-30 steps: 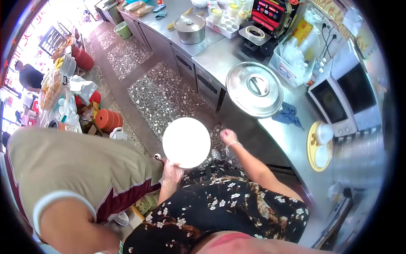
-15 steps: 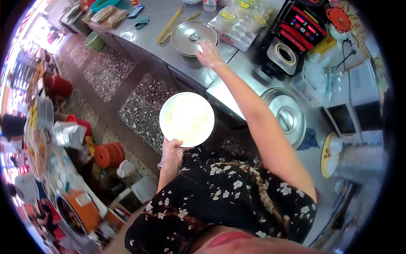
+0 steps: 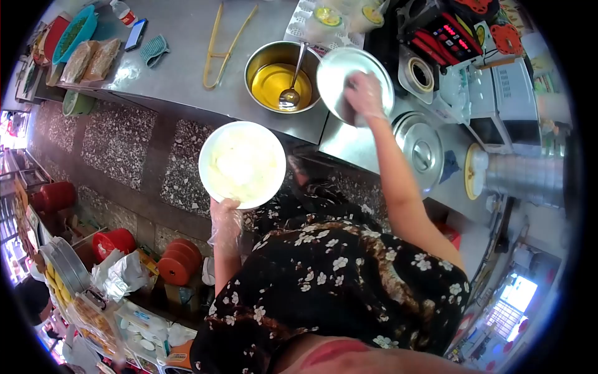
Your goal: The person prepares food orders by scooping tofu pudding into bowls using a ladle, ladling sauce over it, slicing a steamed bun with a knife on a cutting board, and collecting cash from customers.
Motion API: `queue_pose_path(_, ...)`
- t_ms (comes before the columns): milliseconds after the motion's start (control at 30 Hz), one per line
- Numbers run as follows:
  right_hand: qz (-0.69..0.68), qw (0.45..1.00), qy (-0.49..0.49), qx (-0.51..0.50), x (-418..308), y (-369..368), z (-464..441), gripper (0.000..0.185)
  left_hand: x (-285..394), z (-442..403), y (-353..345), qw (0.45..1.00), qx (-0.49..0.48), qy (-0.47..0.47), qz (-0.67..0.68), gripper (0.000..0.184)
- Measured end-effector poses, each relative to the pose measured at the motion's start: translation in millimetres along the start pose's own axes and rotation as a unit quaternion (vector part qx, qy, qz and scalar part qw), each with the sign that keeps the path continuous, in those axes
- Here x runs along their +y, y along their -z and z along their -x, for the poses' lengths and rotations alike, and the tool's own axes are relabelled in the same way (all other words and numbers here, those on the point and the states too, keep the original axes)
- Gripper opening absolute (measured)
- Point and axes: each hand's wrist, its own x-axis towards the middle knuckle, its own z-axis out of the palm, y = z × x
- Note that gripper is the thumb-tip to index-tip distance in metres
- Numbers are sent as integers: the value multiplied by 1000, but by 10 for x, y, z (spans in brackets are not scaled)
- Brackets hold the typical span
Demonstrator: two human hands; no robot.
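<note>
My left hand (image 3: pixel 227 225), in a clear plastic glove, grips the near rim of a white bowl (image 3: pixel 274 163) with pale food (image 3: pixel 240 165) in it. The bowl is held over the floor, in front of my body. My right hand (image 3: pixel 364 95), also gloved, is closed on top of a round metal lid (image 3: pixel 336 75), which is lifted and tilted to the right of a steel pot. Yellow liquid fills the lower part of the uncovered pot (image 3: pixel 251 62). A ladle (image 3: pixel 290 98) rests in it, its handle leaning on the far rim.
Left of the pot on the steel counter (image 3: pixel 180 62) lie wooden tongs (image 3: pixel 213 62), a phone (image 3: pixel 136 35) and bagged food (image 3: pixel 99 61). At the right are a sealing machine (image 3: pixel 436 40), another lidded pot (image 3: pixel 418 149) and a microwave (image 3: pixel 507 112). Red stools (image 3: pixel 179 262) stand at lower left.
My right hand has raised the lid off the pot and moved it right, exposing the liquid and ladle. The camera view has shifted; my left hand still holds the bowl.
</note>
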Motion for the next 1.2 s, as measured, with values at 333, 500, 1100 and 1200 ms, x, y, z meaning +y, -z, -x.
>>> queue_pose_path(333,-60,986,-107,114,480,-978,-116,47,276,-353,32,999,-23,-10,19,80)
queue_pose_path(500,-139,987,-69,-45,-269,-1060,-1051,60,143,-195,-63,998,-26,-17,62,78)
queue_pose_path(1100,-459,872,-147,-85,-425,-514,-197,11,58,-243,4,998,-18,-43,34,78)
queue_pose_path(1200,-460,870,-170,-37,-395,-581,-270,13,38,-362,25,998,-29,-39,29,80)
